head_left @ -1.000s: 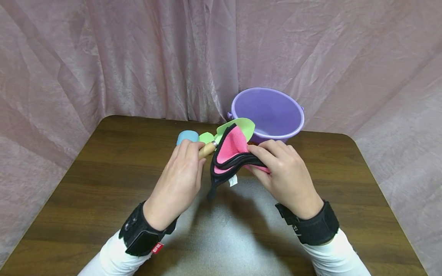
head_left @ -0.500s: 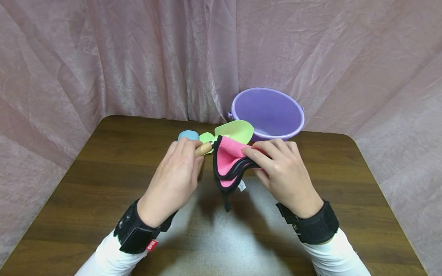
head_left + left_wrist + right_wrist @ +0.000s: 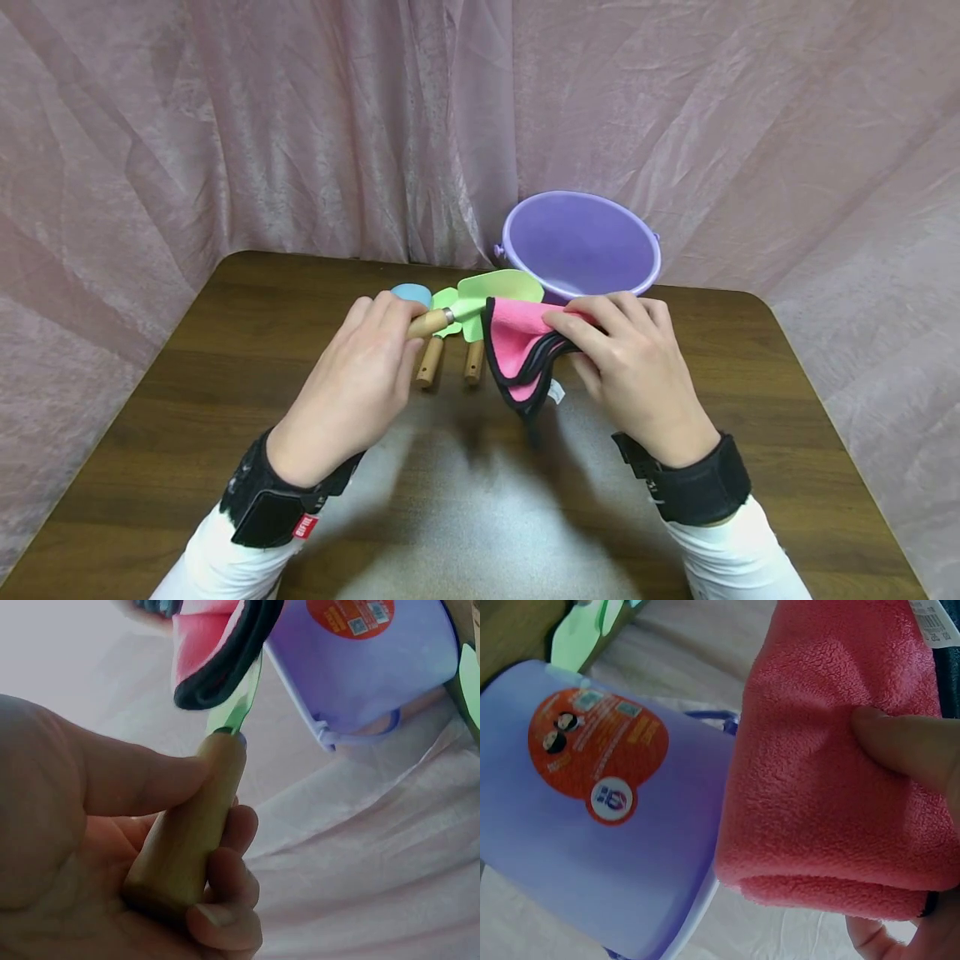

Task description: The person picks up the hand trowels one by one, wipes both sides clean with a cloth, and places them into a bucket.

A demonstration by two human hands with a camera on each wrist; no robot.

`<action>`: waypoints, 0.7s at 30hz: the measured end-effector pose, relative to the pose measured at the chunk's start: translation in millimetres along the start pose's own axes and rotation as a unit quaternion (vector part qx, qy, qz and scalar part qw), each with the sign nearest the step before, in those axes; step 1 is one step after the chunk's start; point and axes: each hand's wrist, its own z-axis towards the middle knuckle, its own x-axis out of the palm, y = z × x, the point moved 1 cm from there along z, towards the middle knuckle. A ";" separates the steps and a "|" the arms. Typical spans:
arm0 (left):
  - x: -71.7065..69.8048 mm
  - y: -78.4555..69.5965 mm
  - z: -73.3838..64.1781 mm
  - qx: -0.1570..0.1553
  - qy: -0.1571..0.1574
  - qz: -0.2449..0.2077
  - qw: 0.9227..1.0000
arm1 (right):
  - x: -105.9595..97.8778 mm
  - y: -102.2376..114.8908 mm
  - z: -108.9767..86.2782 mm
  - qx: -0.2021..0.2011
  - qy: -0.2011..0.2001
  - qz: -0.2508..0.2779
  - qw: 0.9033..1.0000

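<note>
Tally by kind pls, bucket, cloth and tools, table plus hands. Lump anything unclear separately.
Green tools: 3
Cloth: 1
Bucket: 1
Blue item, partly hidden, kind unclear: 1
Total: 6

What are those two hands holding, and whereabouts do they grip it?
The left hand holds a green trowel by its wooden handle; the right hand holds a folded pink cloth by its right end, as seen in the head view.

The cloth (image 3: 513,335) is black-edged pink, the held trowel (image 3: 491,290) green and tan, the bucket (image 3: 664,825) purple.
</note>
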 end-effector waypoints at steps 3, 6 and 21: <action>-3.1 1.1 0.2 0.005 0.008 -0.003 1.000 | -2.1 -3.5 -0.2 0.007 0.002 -0.004 1.000; -5.1 1.9 0.1 0.014 0.011 -0.005 1.000 | -3.8 -6.1 -0.4 0.014 -0.001 -0.006 1.000; -10.7 3.0 -2.7 0.027 0.036 0.011 0.999 | -10.5 -14.6 -2.5 0.050 -0.031 -0.015 0.998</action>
